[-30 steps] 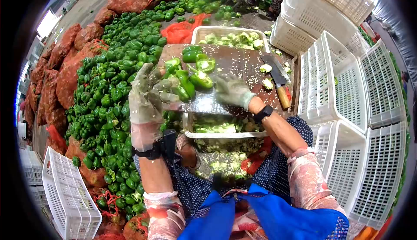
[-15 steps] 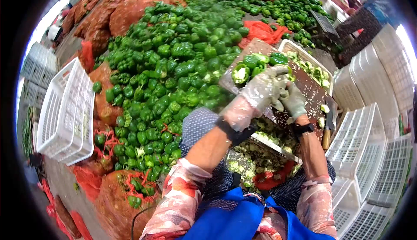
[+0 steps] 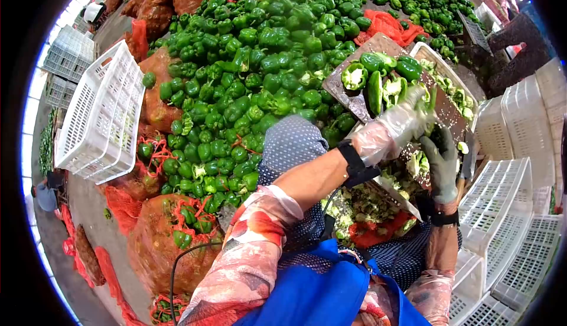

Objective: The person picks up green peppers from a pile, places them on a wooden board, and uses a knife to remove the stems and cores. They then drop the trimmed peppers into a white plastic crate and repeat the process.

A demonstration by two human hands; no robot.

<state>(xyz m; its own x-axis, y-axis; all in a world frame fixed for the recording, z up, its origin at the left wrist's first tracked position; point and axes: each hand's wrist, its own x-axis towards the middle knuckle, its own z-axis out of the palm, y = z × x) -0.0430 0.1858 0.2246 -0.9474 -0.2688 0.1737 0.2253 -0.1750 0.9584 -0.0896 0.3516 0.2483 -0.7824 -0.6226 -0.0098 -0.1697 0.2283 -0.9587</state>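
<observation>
My left hand (image 3: 407, 119), in a clear plastic glove, is over the brown board (image 3: 378, 43), its fingers bent and blurred against green pepper pieces; what they grip is unclear. Close below and to the right, my right hand (image 3: 443, 163), in a greyish glove, has its thumb and fingers around a dark green pepper, partly hidden. A cut pepper piece (image 3: 418, 165) lies beside the right thumb. At the board's upper left are an opened pepper (image 3: 354, 76) and a whole-looking pepper (image 3: 409, 68). Pale seeds are scattered on the board.
Whole green peppers (image 3: 236, 107) form a big pile at the left and ahead. A white crate (image 3: 103, 116) stands far left; more crates (image 3: 496, 208) are stacked at the right. A tray (image 3: 440, 60) of cut pieces borders the board. Someone's dark-clothed legs (image 3: 522, 45) show at the upper right.
My hands, close together before, are now a little apart, with the right one lower. A cut pepper piece now shows beside the right thumb. The whole view has shifted.
</observation>
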